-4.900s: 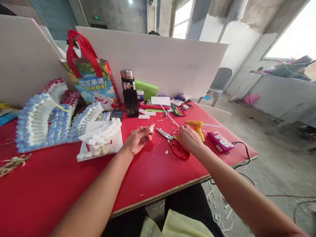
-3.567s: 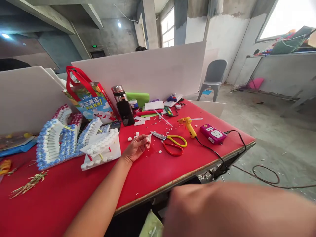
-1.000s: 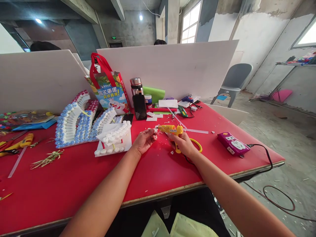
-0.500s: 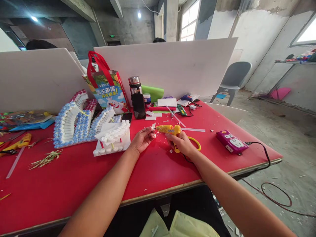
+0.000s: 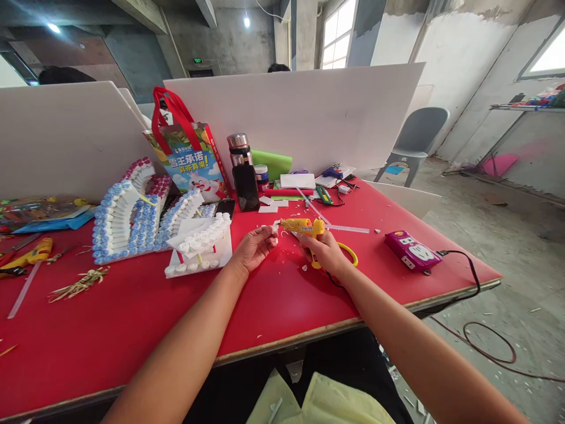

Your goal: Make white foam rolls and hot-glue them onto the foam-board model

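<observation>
A yellow glue gun point(image 5: 304, 226) is gripped in my right hand point(image 5: 325, 250), its nozzle pointing left. Its tip is at a small white piece point(image 5: 276, 225) pinched in the fingertips of my left hand point(image 5: 257, 246); the piece is too small to name. Left of my left hand stands a small white model point(image 5: 200, 247) with rows of white rolled pieces on a flat base and red and yellow posts. White scraps lie on the red table point(image 5: 282, 306) around my hands.
A larger blue-and-white model point(image 5: 126, 224) stands at left, near a printed bag point(image 5: 192, 162). A thermos point(image 5: 239, 150) and black phone point(image 5: 246, 187) are behind my hands. At right sits a purple power strip point(image 5: 410, 252) with a cord. Another yellow glue gun point(image 5: 33, 254) lies far left.
The glue gun's nozzle has come slightly closer to the white piece in my left fingers. The whole view has shifted a little; the grips stay the same.
</observation>
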Demonstrator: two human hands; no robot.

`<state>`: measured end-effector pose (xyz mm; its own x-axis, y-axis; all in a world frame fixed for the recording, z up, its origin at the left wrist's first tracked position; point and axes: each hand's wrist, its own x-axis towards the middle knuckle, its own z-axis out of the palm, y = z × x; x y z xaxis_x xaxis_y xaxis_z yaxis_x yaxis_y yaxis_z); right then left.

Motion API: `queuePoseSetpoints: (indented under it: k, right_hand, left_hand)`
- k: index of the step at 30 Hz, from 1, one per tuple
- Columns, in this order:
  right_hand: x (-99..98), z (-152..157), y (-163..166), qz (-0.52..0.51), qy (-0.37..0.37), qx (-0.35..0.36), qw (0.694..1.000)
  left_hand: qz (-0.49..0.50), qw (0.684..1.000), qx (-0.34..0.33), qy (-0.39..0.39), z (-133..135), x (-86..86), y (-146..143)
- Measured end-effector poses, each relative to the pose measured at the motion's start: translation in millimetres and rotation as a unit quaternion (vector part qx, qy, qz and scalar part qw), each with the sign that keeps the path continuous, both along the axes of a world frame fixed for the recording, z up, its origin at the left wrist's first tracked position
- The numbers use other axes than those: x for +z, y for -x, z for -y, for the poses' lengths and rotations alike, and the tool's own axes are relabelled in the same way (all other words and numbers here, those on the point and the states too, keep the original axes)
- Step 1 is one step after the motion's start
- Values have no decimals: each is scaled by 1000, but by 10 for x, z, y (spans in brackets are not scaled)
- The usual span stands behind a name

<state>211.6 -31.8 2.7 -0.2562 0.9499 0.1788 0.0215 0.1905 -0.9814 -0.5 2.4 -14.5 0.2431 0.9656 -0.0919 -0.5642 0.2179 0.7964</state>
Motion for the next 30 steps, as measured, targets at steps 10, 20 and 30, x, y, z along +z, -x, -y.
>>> queuePoseSetpoints:
  k: [10, 20, 30]
  right_hand:
    - [-33, -3, -24, -11, -12, -12, 1000]
    - [-10, 31, 3, 20, -19, -1, 1000]
    - [-18, 19, 8, 57, -18, -23, 998]
  left_hand:
    - [-59, 996, 56, -34, 6, 26, -20]
    - [-136, 984, 84, -73, 26, 28, -71]
    - [-153, 981, 91, -75, 44, 51, -93]
